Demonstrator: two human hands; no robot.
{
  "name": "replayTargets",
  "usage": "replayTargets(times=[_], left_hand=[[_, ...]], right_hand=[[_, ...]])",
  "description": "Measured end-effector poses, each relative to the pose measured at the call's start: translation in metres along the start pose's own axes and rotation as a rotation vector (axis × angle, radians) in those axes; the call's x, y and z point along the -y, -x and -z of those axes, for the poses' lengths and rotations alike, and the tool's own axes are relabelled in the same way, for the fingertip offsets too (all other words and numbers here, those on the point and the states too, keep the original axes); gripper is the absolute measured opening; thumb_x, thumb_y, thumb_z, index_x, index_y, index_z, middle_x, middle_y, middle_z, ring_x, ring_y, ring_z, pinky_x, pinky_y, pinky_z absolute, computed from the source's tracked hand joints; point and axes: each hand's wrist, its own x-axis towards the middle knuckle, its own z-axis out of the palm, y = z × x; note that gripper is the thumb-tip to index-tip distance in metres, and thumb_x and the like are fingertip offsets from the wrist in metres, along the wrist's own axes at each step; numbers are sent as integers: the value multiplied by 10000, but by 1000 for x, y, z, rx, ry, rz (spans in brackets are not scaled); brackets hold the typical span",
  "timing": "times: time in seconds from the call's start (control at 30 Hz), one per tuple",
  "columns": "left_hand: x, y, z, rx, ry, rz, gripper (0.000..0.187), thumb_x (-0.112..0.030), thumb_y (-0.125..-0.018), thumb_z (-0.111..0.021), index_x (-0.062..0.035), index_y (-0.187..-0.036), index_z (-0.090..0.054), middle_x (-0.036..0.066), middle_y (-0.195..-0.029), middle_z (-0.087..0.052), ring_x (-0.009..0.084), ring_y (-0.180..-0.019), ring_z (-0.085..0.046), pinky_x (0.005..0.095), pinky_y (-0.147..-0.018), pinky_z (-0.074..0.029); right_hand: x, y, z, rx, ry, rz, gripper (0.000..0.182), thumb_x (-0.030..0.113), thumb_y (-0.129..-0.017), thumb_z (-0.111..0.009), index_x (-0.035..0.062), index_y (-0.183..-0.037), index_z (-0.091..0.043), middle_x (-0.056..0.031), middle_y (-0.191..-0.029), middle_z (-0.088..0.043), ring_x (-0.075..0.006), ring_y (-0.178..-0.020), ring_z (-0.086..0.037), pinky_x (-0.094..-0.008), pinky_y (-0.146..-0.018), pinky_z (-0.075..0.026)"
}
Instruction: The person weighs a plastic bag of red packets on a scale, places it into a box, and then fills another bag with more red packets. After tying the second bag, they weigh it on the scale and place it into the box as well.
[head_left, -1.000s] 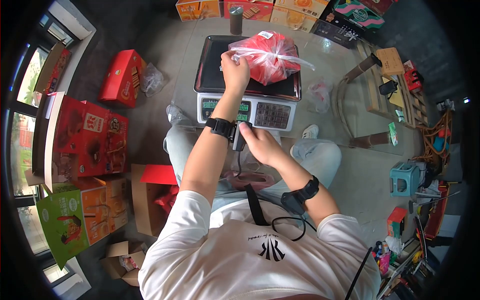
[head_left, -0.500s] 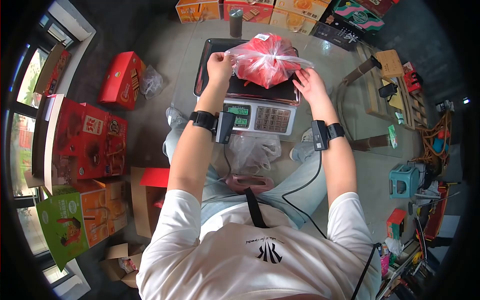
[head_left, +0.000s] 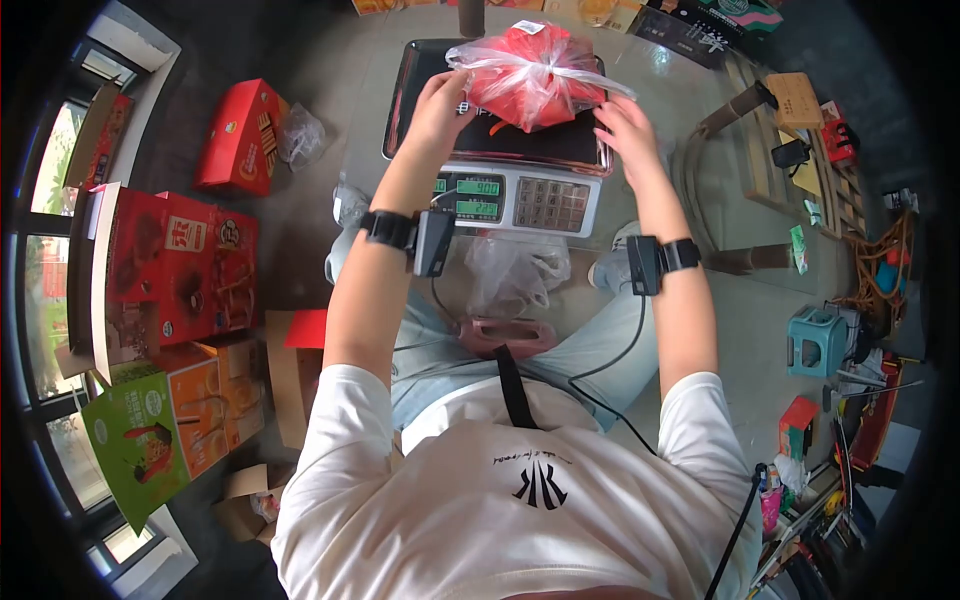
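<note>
A knotted clear plastic bag [head_left: 540,68] with red contents and a white label rests on the black pan of a digital price scale [head_left: 553,205]. Its twisted ends stick out to both sides of the knot. At the bag's left side is my left hand [head_left: 438,112], fingers slightly bent and thumb apart, fingertips right by the left twisted end. My right hand [head_left: 628,132] is open on the other side, its fingers spread just below the right end. Green digits glow on the scale's display [head_left: 478,198].
Beneath the glass table [head_left: 370,110] lies a crumpled plastic bag [head_left: 515,270]. Red cartons [head_left: 180,265] and a green carton [head_left: 135,450] stand on the left. A blue stool [head_left: 815,340] and a wooden pallet [head_left: 755,170] are on the right. Dark boxes [head_left: 690,35] sit beyond the scale.
The view has tilted, so the scale and bag appear higher. My left hand's fingers have loosened from the bag's left twisted end. My right hand stays open beside the bag.
</note>
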Motion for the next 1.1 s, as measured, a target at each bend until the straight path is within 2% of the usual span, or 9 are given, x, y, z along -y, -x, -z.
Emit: replayTargets(times=[0.1,0.2,0.23,0.33,0.5,0.63,0.9,1.0,1.1], left_hand=[[-12,38,35,-70,74,-36,261,-203,-914,-570,-36,-1113,-541,111,-1154,-583,238,-1085,-547,415,-913,-468],[-11,75,106,-174,226,-55,255,-201,-935,-536,-24,-1118,-529,147,-1156,-596,270,-1031,-591,397,-855,-488],[-3,86,134,-280,289,-74,236,-215,-933,-545,-35,-1087,-542,122,-1106,-600,263,-1022,-579,397,-881,-463],[16,114,199,-494,399,-14,185,-288,-923,-579,-109,-888,-554,33,-908,-598,184,-829,-549,346,-799,-445],[68,137,239,-420,632,-2,271,-306,-951,-532,-98,-778,-509,34,-805,-574,182,-804,-552,355,-829,-457],[67,142,227,-398,657,-52,226,-264,-956,-511,-100,-802,-526,32,-828,-582,184,-814,-552,361,-841,-448],[72,139,224,-308,620,-66,143,-216,-939,-527,-106,-853,-555,31,-857,-600,176,-839,-569,356,-852,-449],[71,141,225,-308,635,-65,131,-205,-935,-533,-106,-852,-554,31,-850,-604,177,-842,-577,356,-865,-444],[72,140,229,-313,630,-70,129,-205,-938,-530,-109,-854,-551,31,-853,-605,175,-845,-576,353,-865,-443]], right_hand=[[-19,27,49,-128,168,76,386,314,-944,-558,46,-1222,-550,-69,-1162,-622,-148,-1013,-621,-283,-786,-481],[-56,59,106,-361,213,96,336,333,-960,-535,43,-1108,-618,-50,-966,-663,-78,-768,-595,-197,-644,-435],[-75,67,130,-430,189,140,350,337,-957,-542,15,-1058,-634,-43,-847,-632,-75,-691,-551,-204,-619,-441],[-110,91,182,-645,213,45,348,315,-959,-529,-15,-974,-640,-49,-822,-623,-88,-671,-542,-237,-580,-474],[-123,93,202,-852,4,-110,286,276,-938,-541,2,-965,-617,-49,-786,-597,-98,-683,-553,-252,-593,-478],[-143,80,186,-541,249,69,235,196,-913,-586,-13,-1018,-570,-70,-840,-614,-112,-703,-576,-241,-601,-492],[-148,74,180,-432,326,-7,257,249,-931,-571,65,-1108,-548,-37,-927,-622,-76,-698,-577,-197,-522,-391],[-114,76,131,-380,305,130,223,120,-924,-569,-1,-1107,-531,-98,-1030,-582,-144,-855,-586,-264,-725,-515],[-65,66,72,-337,359,459,250,125,-914,-586,13,-1128,-522,-90,-1059,-576,-164,-942,-569,-295,-826,-475]])
